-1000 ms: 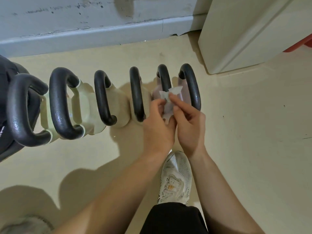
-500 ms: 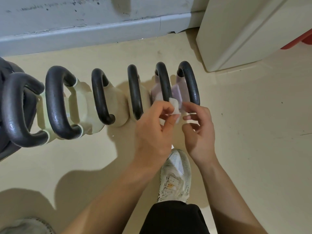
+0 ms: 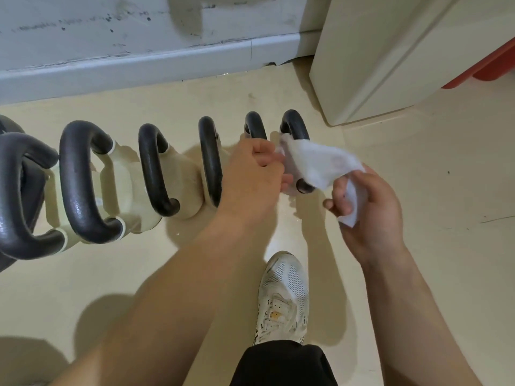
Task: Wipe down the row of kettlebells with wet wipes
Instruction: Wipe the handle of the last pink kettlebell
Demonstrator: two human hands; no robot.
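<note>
A row of kettlebells (image 3: pixel 156 174) with black handles and pale bodies lies on the floor, running left to right. A white wet wipe (image 3: pixel 317 165) is stretched open between both hands, over the rightmost kettlebell (image 3: pixel 295 126). My left hand (image 3: pixel 250 176) pinches the wipe's left end, in front of the second kettlebell from the right (image 3: pixel 255 126). My right hand (image 3: pixel 365 201) grips the wipe's right end, just right of the row. The pinkish bodies of the two right kettlebells are mostly hidden by the hands and wipe.
A grey skirting board (image 3: pixel 139 68) runs along the wall behind the row. A cream cabinet (image 3: pixel 390 57) stands at the back right, close to the last kettlebell. My white shoe (image 3: pixel 282 296) is on the floor below the hands.
The wipe was bunched small between both hands. Now the hands have pulled apart and the wipe is spread open over the rightmost kettlebell; my right hand moved right.
</note>
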